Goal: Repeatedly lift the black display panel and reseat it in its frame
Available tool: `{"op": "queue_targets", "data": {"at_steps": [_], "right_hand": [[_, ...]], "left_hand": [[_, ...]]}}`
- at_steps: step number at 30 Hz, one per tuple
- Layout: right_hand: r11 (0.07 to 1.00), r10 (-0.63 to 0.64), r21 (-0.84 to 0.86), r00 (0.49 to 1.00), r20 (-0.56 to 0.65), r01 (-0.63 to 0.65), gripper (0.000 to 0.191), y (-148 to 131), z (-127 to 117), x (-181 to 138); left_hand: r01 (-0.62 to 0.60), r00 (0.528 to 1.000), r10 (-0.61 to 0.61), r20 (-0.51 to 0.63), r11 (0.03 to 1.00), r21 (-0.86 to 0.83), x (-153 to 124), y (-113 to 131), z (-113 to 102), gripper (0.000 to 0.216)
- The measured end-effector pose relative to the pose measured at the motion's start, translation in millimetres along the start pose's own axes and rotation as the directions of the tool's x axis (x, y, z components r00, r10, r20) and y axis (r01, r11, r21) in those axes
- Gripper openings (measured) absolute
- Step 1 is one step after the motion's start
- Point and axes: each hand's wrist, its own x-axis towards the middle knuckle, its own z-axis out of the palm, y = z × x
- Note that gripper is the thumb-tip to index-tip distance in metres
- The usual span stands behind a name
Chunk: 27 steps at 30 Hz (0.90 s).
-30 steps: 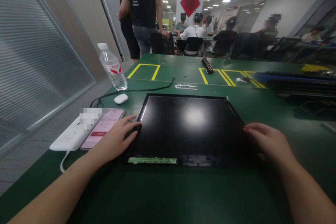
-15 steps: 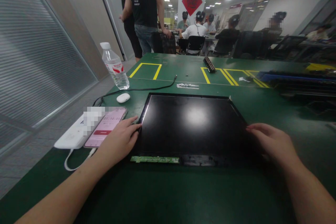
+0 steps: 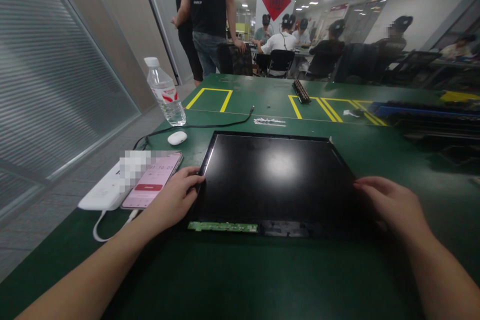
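Observation:
A black LCD panel (image 3: 275,175) lies face up on the green table in front of me, with a bright reflection on its glass. Along its near edge runs a narrow green circuit board (image 3: 223,227). My left hand (image 3: 183,192) grips the panel's left edge, fingers bent round the frame. On the opposite side, my right hand (image 3: 388,202) holds the right edge with thumb and fingers pinched together; its lower fingers are hidden in shadow.
Left of the panel are a phone (image 3: 152,185), a white power bank (image 3: 101,192), a white earbud case (image 3: 177,138) and a water bottle (image 3: 168,102). A black cable (image 3: 213,125) and dark metal part (image 3: 301,91) lie beyond. Dark parts (image 3: 431,120) sit right. People are in the background.
My left fingers have drawn in closer around the panel's left edge. The right hand keeps its hold, and the view has shifted slightly.

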Motion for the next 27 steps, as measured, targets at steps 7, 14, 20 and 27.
{"op": "queue_targets", "data": {"at_steps": [7, 14, 20, 27], "right_hand": [[0.999, -0.036, 0.017, 0.999, -0.006, 0.036, 0.026, -1.4, 0.2, -1.9], [1.000, 0.011, 0.000, 1.000, 0.004, -0.011, 0.028, -4.9, 1.2, -3.6], [1.000, 0.020, -0.018, 1.000, 0.022, -0.019, 0.029, -7.5, -0.9, -4.0], [1.000, 0.026, 0.015, 1.000, -0.010, -0.025, 0.032, -2.4, -6.0, -4.4]], "left_hand": [[0.008, 1.000, -0.008, -0.009, 1.000, -0.018, 0.5, -1.5, 0.6, 0.043], [-0.008, 1.000, 0.008, -0.025, 1.000, -0.004, 0.9, -1.2, 1.2, 0.043], [0.000, 0.998, 0.002, -0.070, 1.000, 0.027, 0.1, 0.1, 9.5, 0.039], [0.010, 0.999, -0.010, -0.045, 1.000, -0.004, -1.3, 0.8, 13.7, 0.052]]}}
